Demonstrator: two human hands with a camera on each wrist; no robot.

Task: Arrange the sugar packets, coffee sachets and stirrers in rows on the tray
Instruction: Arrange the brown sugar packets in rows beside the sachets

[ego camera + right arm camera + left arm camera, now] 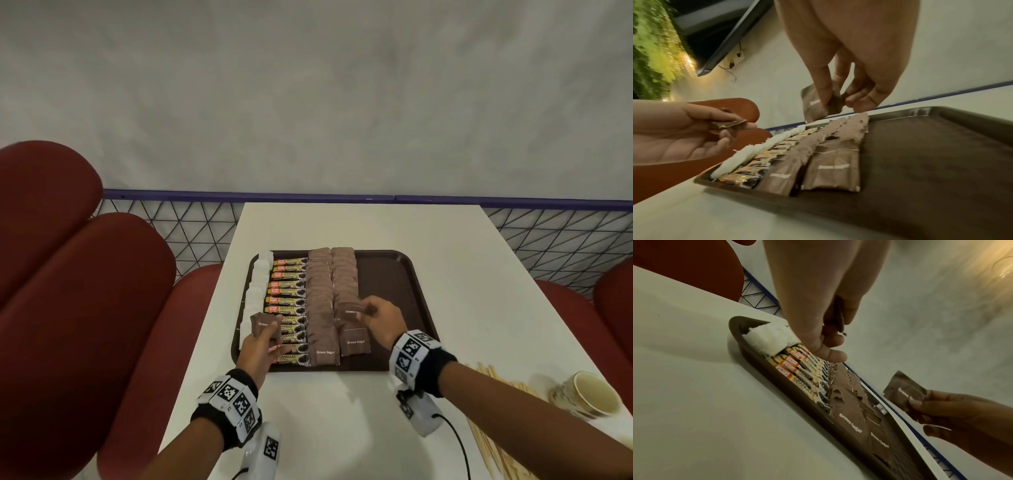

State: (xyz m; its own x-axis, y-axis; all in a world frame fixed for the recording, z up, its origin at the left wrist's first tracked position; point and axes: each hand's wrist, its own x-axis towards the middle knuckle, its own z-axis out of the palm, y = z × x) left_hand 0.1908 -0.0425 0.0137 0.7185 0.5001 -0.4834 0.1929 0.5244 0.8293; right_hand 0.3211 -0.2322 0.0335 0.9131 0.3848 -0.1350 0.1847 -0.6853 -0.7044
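Observation:
A dark brown tray (404,274) on the white table holds a row of white sugar packets (257,287), a row of coffee sachets (287,301) and two rows of brown sugar packets (320,298). My left hand (262,337) hovers over the coffee row and holds a small stack of brown sugar packets (263,327). My right hand (375,317) pinches one brown sugar packet (349,312) just above the near part of the right brown row (835,168). Wooden stirrers (496,445) lie on the table at the lower right.
A paper cup (589,394) lies on its side at the table's right edge beside the stirrers. The tray's right half (931,162) is bare. Red seat cushions (85,274) flank the table, and a wire fence (191,226) runs behind it.

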